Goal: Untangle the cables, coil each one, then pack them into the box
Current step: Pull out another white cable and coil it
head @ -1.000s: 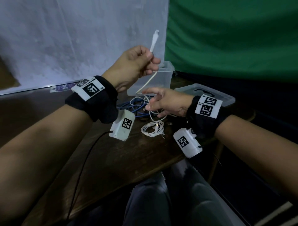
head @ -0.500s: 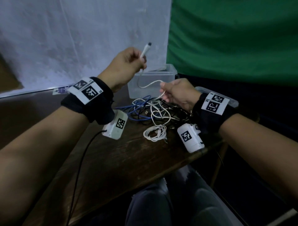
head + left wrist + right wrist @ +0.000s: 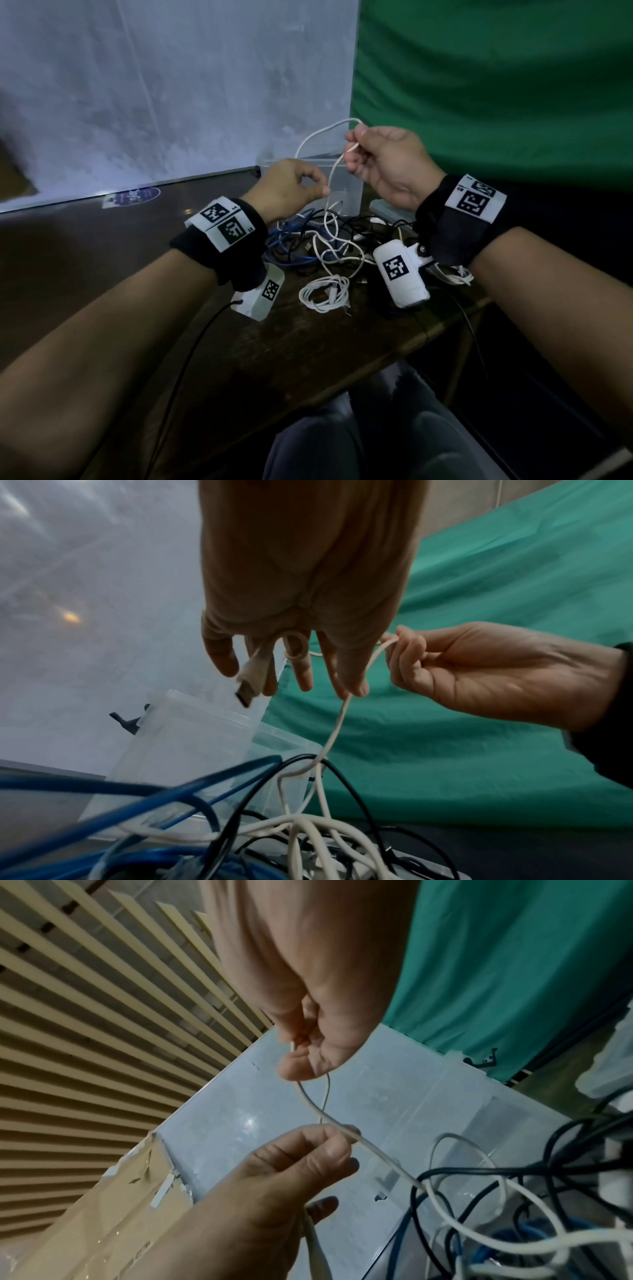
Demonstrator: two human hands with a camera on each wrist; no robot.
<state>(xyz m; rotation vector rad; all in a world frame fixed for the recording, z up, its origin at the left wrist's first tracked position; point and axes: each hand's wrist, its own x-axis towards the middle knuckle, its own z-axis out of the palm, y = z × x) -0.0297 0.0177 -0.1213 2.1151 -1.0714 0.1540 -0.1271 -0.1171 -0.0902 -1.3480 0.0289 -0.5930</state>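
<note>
Both hands hold one white cable [image 3: 322,132] above the table. My left hand [image 3: 320,192] pinches it near its USB plug [image 3: 251,680], which hangs below the fingers. My right hand [image 3: 352,150], higher and to the right, pinches the same cable, so a loop arches between the two hands. The rest of the cable drops into a tangle of blue, black and white cables [image 3: 325,240] on the table. A coiled white cable [image 3: 325,291] lies apart in front of the tangle. The clear plastic box [image 3: 352,202] stands open behind the tangle.
The box lid [image 3: 387,209] lies to the right of the box, partly under cables. The dark wooden table [image 3: 137,274] ends close on the right and front. A white sheet and a green cloth [image 3: 496,85] hang behind.
My left hand came down from its raised position, still holding the plug end. My right hand rose from the tangle, took hold of the white cable and lifted it into a loop.
</note>
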